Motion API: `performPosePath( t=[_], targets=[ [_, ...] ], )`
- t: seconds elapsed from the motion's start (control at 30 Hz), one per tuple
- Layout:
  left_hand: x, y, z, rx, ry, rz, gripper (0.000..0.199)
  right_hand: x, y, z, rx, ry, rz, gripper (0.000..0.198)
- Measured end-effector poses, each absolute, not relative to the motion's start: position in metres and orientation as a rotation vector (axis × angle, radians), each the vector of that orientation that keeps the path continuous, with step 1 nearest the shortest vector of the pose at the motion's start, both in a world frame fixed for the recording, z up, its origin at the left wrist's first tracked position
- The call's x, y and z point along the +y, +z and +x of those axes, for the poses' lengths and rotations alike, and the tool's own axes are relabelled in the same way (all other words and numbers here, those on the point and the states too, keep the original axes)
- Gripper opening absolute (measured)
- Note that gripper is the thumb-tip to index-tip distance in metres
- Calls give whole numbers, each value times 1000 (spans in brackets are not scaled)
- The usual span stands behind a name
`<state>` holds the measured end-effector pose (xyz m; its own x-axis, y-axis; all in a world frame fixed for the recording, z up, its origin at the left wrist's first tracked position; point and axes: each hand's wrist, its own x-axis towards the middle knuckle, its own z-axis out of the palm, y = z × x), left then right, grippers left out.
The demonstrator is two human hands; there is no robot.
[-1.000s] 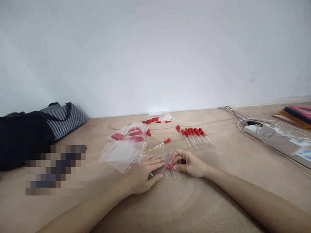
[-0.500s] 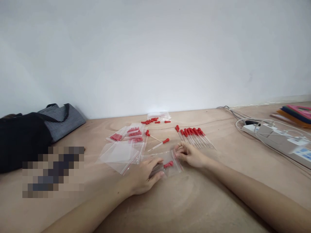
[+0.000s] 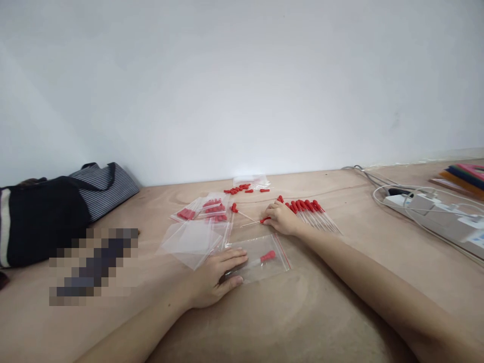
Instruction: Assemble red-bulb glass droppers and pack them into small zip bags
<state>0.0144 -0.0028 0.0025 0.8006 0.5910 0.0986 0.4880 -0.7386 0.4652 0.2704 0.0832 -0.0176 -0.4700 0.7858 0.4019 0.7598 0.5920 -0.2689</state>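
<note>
My left hand (image 3: 217, 277) lies with its fingers stretched out across the left end of a clear zip bag (image 3: 251, 273). Red rubber bulbs (image 3: 267, 256) show inside that bag, near its red-striped zip edge. Beyond the bag, my right hand (image 3: 283, 218) has its fingertips closed on the red bulb of a dropper (image 3: 263, 221), whose thin clear tube points left. Its tip lies close to another red-topped dropper (image 3: 234, 207). A row of several droppers (image 3: 313, 205) rests just right of my right hand, which partly covers its left end.
Left of centre are overlapping zip bags (image 3: 191, 237), some with red bulbs inside. Loose red bulbs (image 3: 236, 189) and a bag with clear tubes (image 3: 251, 179) lie near the wall. A power strip (image 3: 434, 214) with cables stands right; a black bag (image 3: 45, 217) lies left.
My right hand has left the zip bag's edge, moved away from me and closed on a dropper's bulb. My left hand stays on the bag, its fingers flatter.
</note>
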Motion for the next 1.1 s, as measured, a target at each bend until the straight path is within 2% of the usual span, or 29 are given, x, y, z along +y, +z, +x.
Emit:
performPosePath(
  t=[0.33,0.63,0.93,1.1],
  targets=[
    [-1,0,13,851,316,2563,38,19,-5,370,-2302,-95,-1254,17],
    [-3,4,16,884,280,2576,38,12,-7,370,-2373,-64,-1256,14],
    [-3,3,15,958,268,2539,46,6,-13,326,-2299,100,-1154,19],
    [-6,5,15,975,293,2498,49,8,-23,287,-2118,462,-1201,16]
  ],
)
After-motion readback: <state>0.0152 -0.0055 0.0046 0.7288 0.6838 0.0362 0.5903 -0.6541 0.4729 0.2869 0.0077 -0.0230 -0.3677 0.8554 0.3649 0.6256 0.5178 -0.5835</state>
